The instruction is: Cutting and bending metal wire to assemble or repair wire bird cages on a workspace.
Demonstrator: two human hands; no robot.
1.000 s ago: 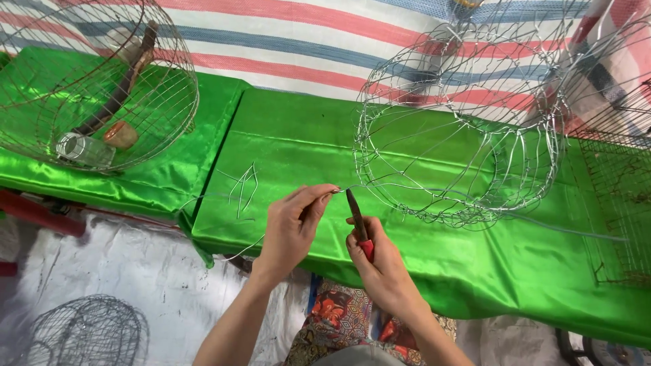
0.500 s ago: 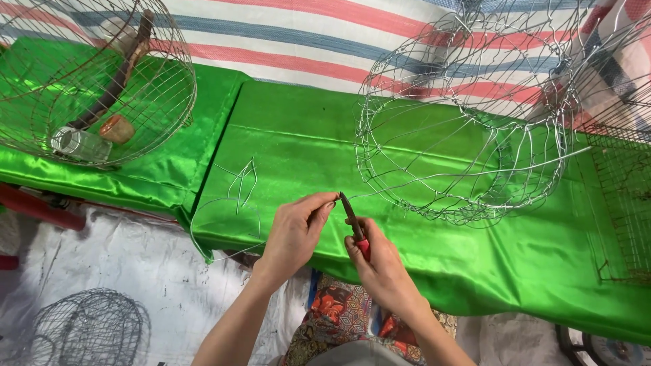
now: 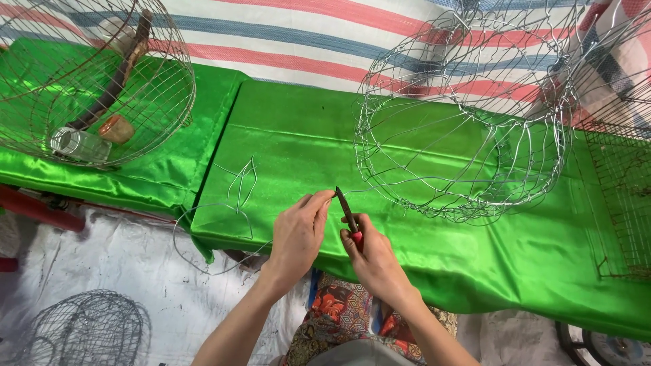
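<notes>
Green satin cloth point(image 3: 434, 163) covers the low table in the head view, and both hands meet at its near edge. Compared with a second ago, the left hand point(image 3: 298, 234) has drawn closer to the pliers point(image 3: 348, 215), so its pinched fingertips now touch the dark tip, where a thin wire point(image 3: 224, 203) seems to end; the wire's slack loop trails off to the left over the cloth edge. The right hand point(image 3: 373, 261) stays closed round the red handle, tool tilted up and slightly left. Just beyond, the unfinished wire basket point(image 3: 461, 122) has not moved. Farther left, a finished basket point(image 3: 95, 81) holds a glass jar point(image 3: 78, 144).
</notes>
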